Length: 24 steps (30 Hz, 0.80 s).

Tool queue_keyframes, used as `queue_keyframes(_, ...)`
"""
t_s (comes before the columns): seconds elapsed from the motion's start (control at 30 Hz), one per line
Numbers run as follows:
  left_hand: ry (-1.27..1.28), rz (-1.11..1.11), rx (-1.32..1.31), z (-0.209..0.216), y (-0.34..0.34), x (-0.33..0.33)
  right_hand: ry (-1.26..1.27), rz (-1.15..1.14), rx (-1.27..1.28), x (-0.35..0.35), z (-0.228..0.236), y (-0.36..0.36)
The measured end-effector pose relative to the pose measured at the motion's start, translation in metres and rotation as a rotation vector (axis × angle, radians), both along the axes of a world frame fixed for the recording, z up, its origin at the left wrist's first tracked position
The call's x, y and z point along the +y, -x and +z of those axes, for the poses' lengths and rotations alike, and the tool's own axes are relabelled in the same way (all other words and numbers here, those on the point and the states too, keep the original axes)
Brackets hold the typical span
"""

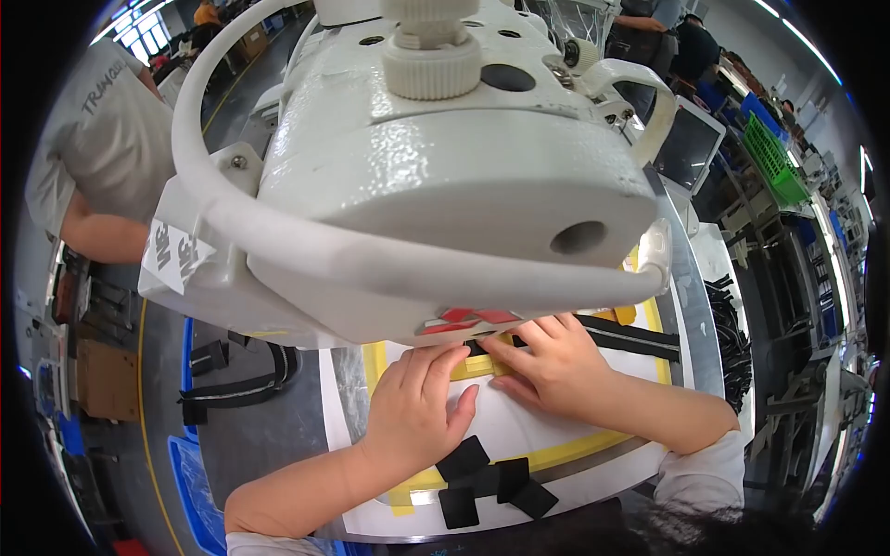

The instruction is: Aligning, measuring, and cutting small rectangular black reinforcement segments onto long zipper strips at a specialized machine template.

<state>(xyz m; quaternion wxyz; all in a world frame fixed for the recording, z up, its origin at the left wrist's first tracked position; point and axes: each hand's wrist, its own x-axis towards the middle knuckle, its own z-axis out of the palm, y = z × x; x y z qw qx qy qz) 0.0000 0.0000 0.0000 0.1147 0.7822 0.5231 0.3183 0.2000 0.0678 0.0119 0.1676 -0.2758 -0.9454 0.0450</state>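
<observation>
Short, creased sleeves are pale grey; the forearms, left hand and right hand are bare.

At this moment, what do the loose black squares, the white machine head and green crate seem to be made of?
Black squares: probably fabric or thin foam, matte with crisp edges. White machine head: likely painted metal, glossy with bumpy highlights. Green crate: apparently plastic, given its open lattice.

Left hand and right hand flank a yellow block near loose black squares.
</observation>
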Motion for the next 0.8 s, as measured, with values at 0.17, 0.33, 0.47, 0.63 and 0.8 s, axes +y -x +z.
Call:
queue_keyframes(0.17, -0.047, -0.056, 0.052, 0.0, -0.004, 0.004, -0.051, 0.015, -0.012, 0.002, -0.003, 0.0)
queue_keyframes(0.33, -0.016, -0.087, 0.099, 0.004, -0.004, 0.004, 0.038, 0.034, 0.067, 0.002, 0.002, -0.003)
queue_keyframes(0.47, -0.004, -0.112, 0.143, 0.006, -0.001, 0.006, 0.089, 0.049, 0.144, 0.002, 0.004, -0.005)
queue_keyframes(0.63, 0.002, -0.123, 0.186, 0.008, 0.0, 0.009, 0.064, 0.062, 0.146, 0.002, 0.004, -0.006)
queue_keyframes(0.8, 0.036, -0.134, 0.196, 0.01, 0.001, 0.011, 0.062, 0.071, 0.127, 0.002, 0.003, -0.007)
